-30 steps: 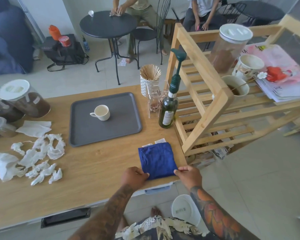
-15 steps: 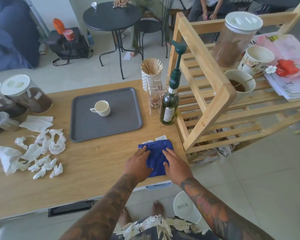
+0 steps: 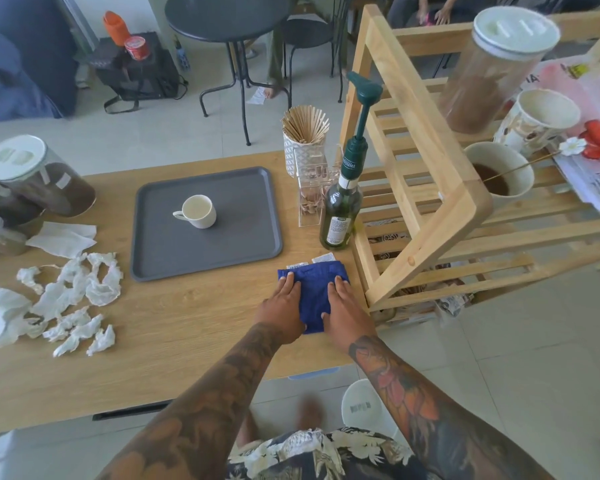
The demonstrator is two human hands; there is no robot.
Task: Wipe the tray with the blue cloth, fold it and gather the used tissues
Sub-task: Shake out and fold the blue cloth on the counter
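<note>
The folded blue cloth [image 3: 313, 289] lies on the wooden table near its right front corner. My left hand [image 3: 283, 308] presses flat on the cloth's left part and my right hand [image 3: 343, 306] presses flat on its right part, fingers straight. The grey tray [image 3: 250, 237] sits behind and to the left, with a white cup [image 3: 197, 212] standing on it. Several crumpled white tissues [image 3: 66, 299] are scattered on the table's left side.
A green pump bottle [image 3: 342, 209], a stick holder [image 3: 304, 140] and a clear dispenser stand right of the tray. A wooden rack [image 3: 426, 188] with cups and a jar borders the table on the right. Lidded jars [image 3: 39, 178] stand far left. A white bin [image 3: 364, 407] sits below.
One second ago both hands pinched the cloth's near corners; they have since moved forward onto the cloth and now lie flat on it. The cloth looks narrower.
</note>
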